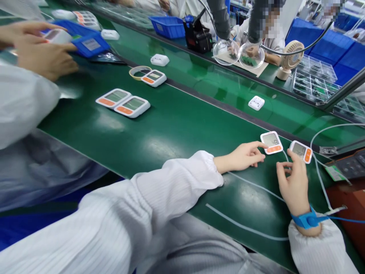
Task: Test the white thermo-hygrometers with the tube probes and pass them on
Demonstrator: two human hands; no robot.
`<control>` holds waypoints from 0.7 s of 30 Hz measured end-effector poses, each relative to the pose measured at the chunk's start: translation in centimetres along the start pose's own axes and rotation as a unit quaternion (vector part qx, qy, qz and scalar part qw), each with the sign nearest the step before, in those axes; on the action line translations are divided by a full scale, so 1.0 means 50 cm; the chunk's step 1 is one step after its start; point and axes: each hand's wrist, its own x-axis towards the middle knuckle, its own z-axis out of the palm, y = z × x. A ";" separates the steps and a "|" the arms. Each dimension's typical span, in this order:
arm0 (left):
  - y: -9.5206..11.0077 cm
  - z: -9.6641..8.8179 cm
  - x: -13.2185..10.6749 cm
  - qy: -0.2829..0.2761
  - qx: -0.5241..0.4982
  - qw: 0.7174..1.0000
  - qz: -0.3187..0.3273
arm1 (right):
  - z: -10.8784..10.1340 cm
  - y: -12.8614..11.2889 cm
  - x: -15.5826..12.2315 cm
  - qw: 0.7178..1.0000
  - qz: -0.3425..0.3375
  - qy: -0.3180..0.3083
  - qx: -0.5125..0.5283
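Observation:
My left hand [246,156] lies on the green belt [176,125], index finger stretched out and touching the edge of a white and orange display unit [271,142] whose screen shows digits. My right hand [292,182], with a blue wrist strap [309,219], has its fingers curled around a thin white cable just below a second display unit [300,151]. The fingertips touch that unit's near edge. White cables [245,227] run across the belt under both hands.
Two more display units [123,102] lie side by side on the belt to the left, another [154,78] by a tape ring [138,71]. A co-worker's hands [40,49] reach over a blue tray [85,40]. A small fan [289,57], soldering station [198,34] and parts trays [313,80] stand behind.

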 end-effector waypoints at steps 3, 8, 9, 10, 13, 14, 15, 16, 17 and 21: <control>0.008 -0.055 0.020 0.073 0.056 0.996 0.017 | 0.012 -0.022 -0.018 0.986 -0.085 -0.139 0.039; 0.024 -0.187 0.011 0.332 0.308 0.888 0.080 | 0.035 -0.027 -0.040 0.952 -0.182 -0.246 -0.014; 0.026 -0.217 -0.003 0.362 0.369 0.852 0.079 | 0.035 -0.024 -0.040 0.952 -0.178 -0.250 -0.017; 0.027 -0.249 -0.021 0.385 0.426 0.815 0.075 | 0.034 -0.020 -0.040 0.952 -0.170 -0.252 -0.016; 0.025 -0.354 -0.098 0.465 0.527 0.708 0.064 | 0.026 -0.012 -0.035 0.957 -0.144 -0.253 -0.004; 0.023 -0.390 -0.127 0.504 0.526 0.683 0.050 | 0.023 -0.013 -0.035 0.960 -0.133 -0.247 0.002; 0.021 -0.424 -0.155 0.540 0.513 0.667 0.023 | 0.020 -0.015 -0.035 0.964 -0.122 -0.236 0.008; 0.019 -0.454 -0.180 0.565 0.492 0.662 -0.023 | 0.018 -0.018 -0.035 0.969 -0.115 -0.218 0.013; 0.016 -0.478 -0.201 0.583 0.471 0.658 -0.073 | 0.016 -0.023 -0.035 0.973 -0.113 -0.198 0.018; 0.009 -0.487 -0.232 0.544 0.498 0.660 -0.145 | 0.008 -0.041 -0.037 0.973 -0.171 -0.158 -0.001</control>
